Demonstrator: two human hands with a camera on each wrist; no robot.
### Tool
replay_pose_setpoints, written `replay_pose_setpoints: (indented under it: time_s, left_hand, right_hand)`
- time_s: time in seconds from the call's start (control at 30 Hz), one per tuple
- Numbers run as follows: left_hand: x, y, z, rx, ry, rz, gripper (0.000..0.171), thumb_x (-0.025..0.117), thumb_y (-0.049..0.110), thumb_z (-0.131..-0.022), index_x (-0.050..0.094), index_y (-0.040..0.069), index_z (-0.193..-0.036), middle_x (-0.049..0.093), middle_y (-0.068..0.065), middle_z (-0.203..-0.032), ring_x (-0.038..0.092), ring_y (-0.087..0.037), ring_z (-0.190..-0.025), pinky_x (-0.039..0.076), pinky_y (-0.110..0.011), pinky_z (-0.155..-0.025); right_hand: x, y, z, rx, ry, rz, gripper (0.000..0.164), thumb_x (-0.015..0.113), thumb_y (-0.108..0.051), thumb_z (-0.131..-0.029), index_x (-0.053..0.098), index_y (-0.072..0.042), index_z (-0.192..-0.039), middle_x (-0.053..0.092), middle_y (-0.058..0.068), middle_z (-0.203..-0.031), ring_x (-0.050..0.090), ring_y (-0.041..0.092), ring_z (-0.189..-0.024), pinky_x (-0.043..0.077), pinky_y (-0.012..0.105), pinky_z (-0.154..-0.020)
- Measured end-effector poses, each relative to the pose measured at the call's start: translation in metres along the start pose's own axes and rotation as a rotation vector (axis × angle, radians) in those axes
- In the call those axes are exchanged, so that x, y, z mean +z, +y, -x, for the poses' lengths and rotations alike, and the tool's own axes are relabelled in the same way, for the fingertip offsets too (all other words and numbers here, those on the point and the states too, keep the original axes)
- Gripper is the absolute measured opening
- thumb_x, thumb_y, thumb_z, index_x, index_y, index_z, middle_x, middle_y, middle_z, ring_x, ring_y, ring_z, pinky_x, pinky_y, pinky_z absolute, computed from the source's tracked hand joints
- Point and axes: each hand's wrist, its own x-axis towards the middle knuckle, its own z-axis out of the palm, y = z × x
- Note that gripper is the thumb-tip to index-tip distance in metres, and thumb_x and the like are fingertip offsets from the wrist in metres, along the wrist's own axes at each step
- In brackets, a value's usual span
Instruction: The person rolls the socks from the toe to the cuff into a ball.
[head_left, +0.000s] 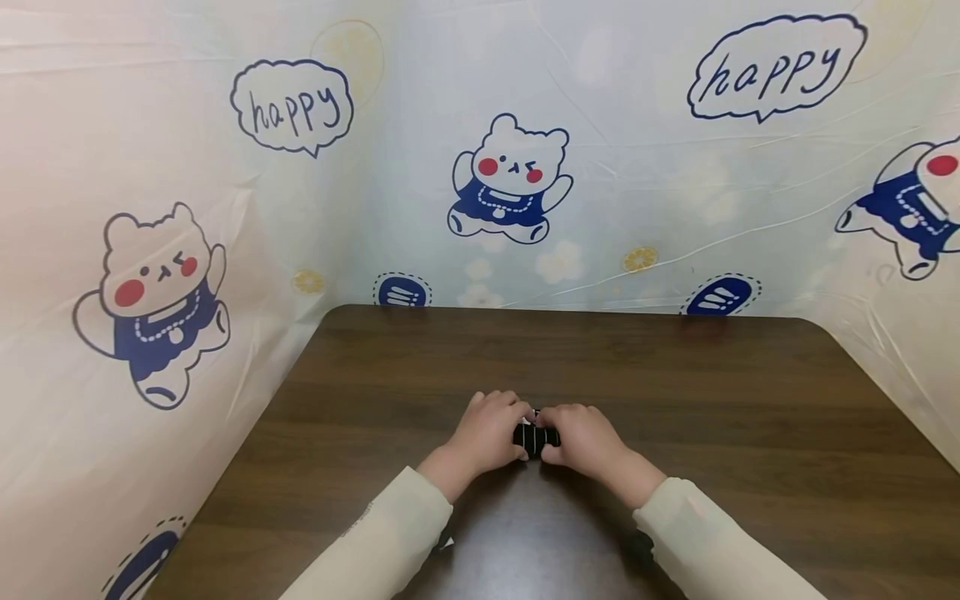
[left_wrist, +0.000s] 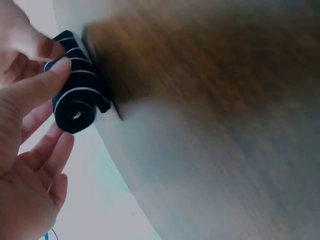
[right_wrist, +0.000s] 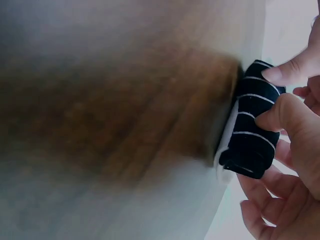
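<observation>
A black cloth with thin white stripes, rolled into a small tight cylinder [head_left: 536, 442], lies between both hands near the middle of the table. My left hand [head_left: 489, 431] grips its left end, thumb on the near side and fingers over the far side. The right hand [head_left: 590, 439] holds the other end the same way. In the left wrist view the coiled end of the striped roll [left_wrist: 81, 87] shows, with a pale strip [left_wrist: 111, 116] below its edge. Both thumbs press on the striped roll [right_wrist: 255, 117] in the right wrist view.
The dark wooden table [head_left: 360, 375] has rounded far corners. A pale cloth backdrop [head_left: 637, 183] with cartoon bears and "happy" bubbles hangs behind and on both sides. Light sleeves [head_left: 382, 533] cover the forearms. Beside the left sleeve a small dark and white bit [head_left: 447, 542] peeks out.
</observation>
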Motion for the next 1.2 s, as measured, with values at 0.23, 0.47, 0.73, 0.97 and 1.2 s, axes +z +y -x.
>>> replay_pose_setpoints:
  time_s: [0.23,0.47,0.73,0.97,1.2]
  left_hand:
    - [0.002,0.004,0.003,0.061,0.027,-0.104,0.045,0.086,0.033,-0.069,0.066,0.020,-0.107,0.058,0.004,-0.099,0.054,-0.015,-0.091,0.033,-0.028,-0.072]
    - [0.008,0.007,0.002,0.071,-0.002,-0.164,0.051,0.085,0.036,-0.068,0.065,0.020,-0.112,0.059,0.004,-0.101,0.055,-0.014,-0.091,0.030,-0.027,-0.069]
    - [0.012,0.004,0.000,0.074,0.048,-0.136,0.040,0.083,0.028,-0.072,0.067,0.019,-0.107,0.065,0.003,-0.098,0.061,-0.015,-0.086,0.029,-0.027,-0.066]
    - [0.009,0.000,-0.003,0.071,0.047,-0.106,0.032,0.079,0.025,-0.071,0.071,0.017,-0.100,0.068,0.004,-0.087,0.062,-0.011,-0.076,0.031,-0.028,-0.065]
    - [0.000,0.001,-0.007,0.028,-0.056,-0.032,0.031,0.077,0.025,-0.071,0.073,0.016,-0.101,0.069,0.004,-0.087,0.059,-0.011,-0.071,0.032,-0.029,-0.066]
  right_hand:
    - [-0.006,0.003,-0.004,0.080,-0.122,-0.086,0.018,0.071,-0.014,-0.074,0.065,-0.011,-0.091,0.061,-0.004,-0.076,0.046,0.009,-0.057,0.042,0.028,-0.055]
    - [-0.008,0.007,-0.004,0.152,-0.196,-0.203,0.021,0.068,-0.011,-0.077,0.065,-0.008,-0.097,0.060,-0.005,-0.076,0.047,0.009,-0.056,0.041,0.026,-0.054]
    - [-0.007,0.008,-0.002,0.163,-0.168,-0.226,0.017,0.068,-0.012,-0.075,0.065,-0.009,-0.091,0.062,-0.006,-0.077,0.049,0.008,-0.059,0.043,0.026,-0.057]
    - [-0.008,0.006,0.003,0.191,-0.132,-0.177,0.036,0.075,-0.026,-0.074,0.063,-0.011,-0.104,0.059,-0.003,-0.091,0.053,0.011,-0.078,0.045,0.036,-0.070]
    - [-0.007,0.010,0.001,0.234,-0.163,-0.212,0.060,0.081,-0.042,-0.071,0.061,-0.008,-0.115,0.059,0.003,-0.103,0.056,0.018,-0.093,0.045,0.046,-0.080]
